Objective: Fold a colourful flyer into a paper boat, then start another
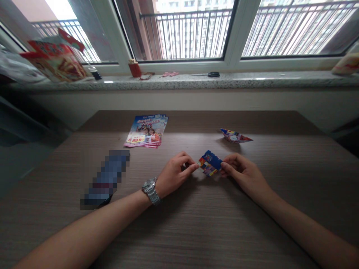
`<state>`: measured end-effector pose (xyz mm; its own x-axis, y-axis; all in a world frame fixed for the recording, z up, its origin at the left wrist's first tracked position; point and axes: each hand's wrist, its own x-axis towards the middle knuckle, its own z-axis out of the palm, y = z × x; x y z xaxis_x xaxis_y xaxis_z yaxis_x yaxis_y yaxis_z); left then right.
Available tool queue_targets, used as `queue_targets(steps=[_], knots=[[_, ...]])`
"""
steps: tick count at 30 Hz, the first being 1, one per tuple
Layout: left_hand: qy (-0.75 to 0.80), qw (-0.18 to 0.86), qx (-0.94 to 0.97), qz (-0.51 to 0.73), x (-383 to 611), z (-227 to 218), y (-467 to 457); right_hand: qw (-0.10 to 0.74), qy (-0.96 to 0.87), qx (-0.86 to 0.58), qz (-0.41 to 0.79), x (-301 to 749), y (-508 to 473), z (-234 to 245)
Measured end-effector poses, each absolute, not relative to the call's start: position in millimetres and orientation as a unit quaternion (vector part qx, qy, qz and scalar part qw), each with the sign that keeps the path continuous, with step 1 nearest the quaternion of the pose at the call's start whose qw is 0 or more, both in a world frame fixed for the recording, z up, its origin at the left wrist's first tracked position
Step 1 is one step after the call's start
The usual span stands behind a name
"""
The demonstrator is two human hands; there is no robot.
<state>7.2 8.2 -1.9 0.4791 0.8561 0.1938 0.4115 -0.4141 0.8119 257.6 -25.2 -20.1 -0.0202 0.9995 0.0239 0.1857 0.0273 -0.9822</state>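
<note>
While both hands (172, 174) (246, 176) pinch one folded paper (209, 163), one boat-shaped paper (235, 136) lies beyond.

likely home (balcony railing (185, 14) outside)

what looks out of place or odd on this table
Nothing looks spilled. The flyers aren't squared up: lower ones poke out at the right and bottom edges. The phone-like thing left of the left hand is pixelated, hiding its details.
</note>
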Motion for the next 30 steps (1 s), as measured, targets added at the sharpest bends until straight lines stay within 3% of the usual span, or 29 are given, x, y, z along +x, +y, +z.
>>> queue_targets(steps=[30], knots=[[0.403,0.341,0.78,0.337,7.6,-0.4,7.6,0.458,-0.54,-0.511,0.488,258.6,-27.0,-21.0]])
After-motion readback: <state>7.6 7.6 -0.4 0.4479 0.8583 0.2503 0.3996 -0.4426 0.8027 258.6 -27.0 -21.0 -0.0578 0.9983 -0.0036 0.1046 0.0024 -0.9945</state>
